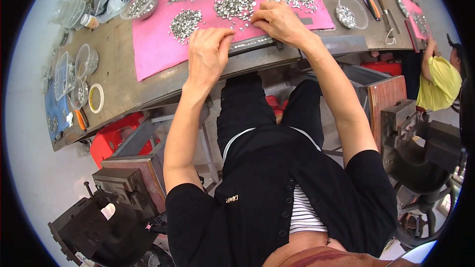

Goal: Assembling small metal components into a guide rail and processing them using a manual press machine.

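Picking tiny metal parts [235,6] off pink mat [153,44] at counter [116,76] edge; left hand [208,52] curling, fingertips pinching parts near narrow metal strip [252,43]; right hand [277,20] pinching parts beside pile. Risk: parts sitting near edge, slipping off onto floor.

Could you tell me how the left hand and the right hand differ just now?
The left hand sits at the pink mat's near edge; the right hand reaches farther onto it, beside a pile of small metal parts. Both face palm down, fingertips pinching by a metal strip.
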Tool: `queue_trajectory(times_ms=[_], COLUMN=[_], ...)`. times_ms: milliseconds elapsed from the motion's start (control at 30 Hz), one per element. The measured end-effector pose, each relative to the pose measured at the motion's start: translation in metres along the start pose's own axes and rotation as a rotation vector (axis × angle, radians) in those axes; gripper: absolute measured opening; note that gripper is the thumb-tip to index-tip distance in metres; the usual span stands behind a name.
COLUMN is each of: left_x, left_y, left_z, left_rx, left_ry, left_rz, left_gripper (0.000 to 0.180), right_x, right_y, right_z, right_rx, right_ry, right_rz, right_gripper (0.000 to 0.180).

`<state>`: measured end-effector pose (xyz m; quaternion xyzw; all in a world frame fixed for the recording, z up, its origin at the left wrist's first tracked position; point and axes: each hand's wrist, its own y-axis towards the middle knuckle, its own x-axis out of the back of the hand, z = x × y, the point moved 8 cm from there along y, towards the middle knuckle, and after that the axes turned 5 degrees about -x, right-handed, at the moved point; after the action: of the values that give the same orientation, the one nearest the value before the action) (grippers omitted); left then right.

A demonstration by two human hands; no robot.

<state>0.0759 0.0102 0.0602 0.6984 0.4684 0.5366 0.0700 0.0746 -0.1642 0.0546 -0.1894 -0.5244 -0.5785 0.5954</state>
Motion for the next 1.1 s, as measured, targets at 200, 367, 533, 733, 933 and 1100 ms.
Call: queue_trajectory(times_ms=[200, 367, 533, 733, 933, 1100], left_x=[-0.018, -0.021, -0.008, -0.004, -0.003, -0.001], left_y=[0.025, 0.026, 0.025, 0.02, 0.014, 0.014], left_z=[0.019, 0.023, 0.019, 0.021, 0.026, 0.026], left_rx=[-0.109, -0.117, -0.142, -0.163, -0.089, -0.108], left_ry=[0.106, 0.109, 0.148, 0.205, 0.096, 0.128], left_rz=[0.248, 0.218, 0.155, 0.187, 0.244, 0.251], left_gripper=[0.011, 0.011, 0.012, 0.01, 0.009, 0.01], right_x=[0.006, 0.007, 0.0, -0.001, -0.001, 0.004], right_y=[0.0, -0.018, -0.033, -0.035, -0.037, -0.033], right_z=[0.001, 0.02, 0.037, 0.043, 0.048, 0.05], right_rx=[-0.001, -0.218, -0.142, -0.081, -0.046, -0.001], right_ry=[0.024, 0.388, 0.328, 0.257, 0.179, 0.145], right_rz=[-0.041, -0.015, -0.095, -0.169, -0.176, -0.127], right_gripper=[0.013, 0.012, 0.01, 0.01, 0.012, 0.01])
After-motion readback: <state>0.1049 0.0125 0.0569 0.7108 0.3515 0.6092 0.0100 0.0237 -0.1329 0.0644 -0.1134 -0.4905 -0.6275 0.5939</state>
